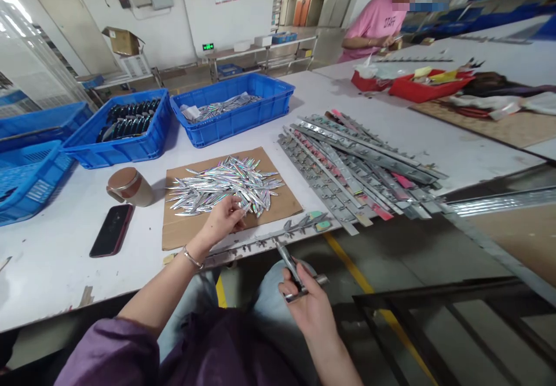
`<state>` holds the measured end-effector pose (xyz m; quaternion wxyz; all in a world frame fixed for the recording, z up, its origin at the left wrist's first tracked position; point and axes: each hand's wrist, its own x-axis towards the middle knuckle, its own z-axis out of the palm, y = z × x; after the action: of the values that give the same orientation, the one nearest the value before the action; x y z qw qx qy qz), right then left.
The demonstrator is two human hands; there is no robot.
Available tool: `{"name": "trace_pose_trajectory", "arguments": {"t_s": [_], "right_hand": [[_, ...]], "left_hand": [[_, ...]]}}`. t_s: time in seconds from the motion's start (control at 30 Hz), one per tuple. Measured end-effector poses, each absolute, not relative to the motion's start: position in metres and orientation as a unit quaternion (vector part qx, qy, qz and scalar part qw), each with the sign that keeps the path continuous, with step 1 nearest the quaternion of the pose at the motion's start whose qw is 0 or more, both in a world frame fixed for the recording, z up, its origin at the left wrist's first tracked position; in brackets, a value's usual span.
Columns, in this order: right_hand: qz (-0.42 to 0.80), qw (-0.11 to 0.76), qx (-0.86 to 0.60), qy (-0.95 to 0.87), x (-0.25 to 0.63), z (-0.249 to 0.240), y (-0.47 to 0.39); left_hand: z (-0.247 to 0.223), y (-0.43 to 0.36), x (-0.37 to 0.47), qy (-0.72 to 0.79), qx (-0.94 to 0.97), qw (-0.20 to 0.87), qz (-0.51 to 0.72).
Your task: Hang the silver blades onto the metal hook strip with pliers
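Head view: left hand [223, 219] is pinching a blade from the pile [223, 188]. Right hand [309, 308] is gripping a metal tool [295, 276]. Next move is probably calling for mating them.

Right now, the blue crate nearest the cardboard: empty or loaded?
Loaded, partly. The blue crate holds a shallow layer of shiny strips; its walls rise bare above them.

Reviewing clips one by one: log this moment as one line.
left hand: on foil pieces | right hand: holds metal tool | cardboard under pieces | phone, cup left
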<state>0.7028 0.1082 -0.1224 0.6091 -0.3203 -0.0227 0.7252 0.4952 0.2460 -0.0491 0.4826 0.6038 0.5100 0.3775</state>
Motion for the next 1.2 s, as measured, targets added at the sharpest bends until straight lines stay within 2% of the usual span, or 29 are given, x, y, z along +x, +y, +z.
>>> {"name": "trace_pose_trajectory", "arguments": {"t_s": [0.13,0.23,0.33,0.43,0.53,0.63,0.7,0.77,0.87,1.03,1.2], "right_hand": [[0.799,0.532,-0.218,0.174,0.706,-0.135,0.113],[0.812,0.499,-0.139,0.269,0.705,-0.141,0.114],[0.811,0.502,-0.099,0.283,0.699,-0.14,0.116],[0.806,0.532,-0.14,0.218,0.689,-0.138,0.117],[0.757,0.588,-0.279,0.049,0.682,-0.14,0.114],[0.58,0.603,-0.489,-0.246,0.68,-0.147,0.112],[0.43,0.55,-0.577,-0.424,0.683,-0.153,0.111],[0.338,0.491,-0.605,-0.528,0.687,-0.157,0.111],[0.309,0.452,-0.608,-0.574,0.691,-0.159,0.111],[0.369,0.503,-0.591,-0.512,0.687,-0.154,0.106],[0.414,0.52,-0.575,-0.478,0.685,-0.155,0.103]], "left_hand": [[-0.049,0.239,0.499,0.474,0.539,0.546,0.432],[-0.05,0.233,0.509,0.49,0.579,0.518,0.396],[-0.059,0.23,0.52,0.511,0.603,0.466,0.398],[-0.069,0.228,0.529,0.507,0.573,0.472,0.437],[-0.074,0.225,0.532,0.518,0.547,0.48,0.449],[-0.074,0.223,0.53,0.53,0.546,0.481,0.435],[-0.073,0.222,0.528,0.514,0.571,0.474,0.43],[-0.073,0.222,0.527,0.483,0.621,0.445,0.428],[-0.072,0.221,0.526,0.448,0.677,0.418,0.408],[-0.07,0.218,0.528,0.44,0.707,0.423,0.357],[-0.065,0.22,0.529,0.428,0.754,0.368,0.335]]}}
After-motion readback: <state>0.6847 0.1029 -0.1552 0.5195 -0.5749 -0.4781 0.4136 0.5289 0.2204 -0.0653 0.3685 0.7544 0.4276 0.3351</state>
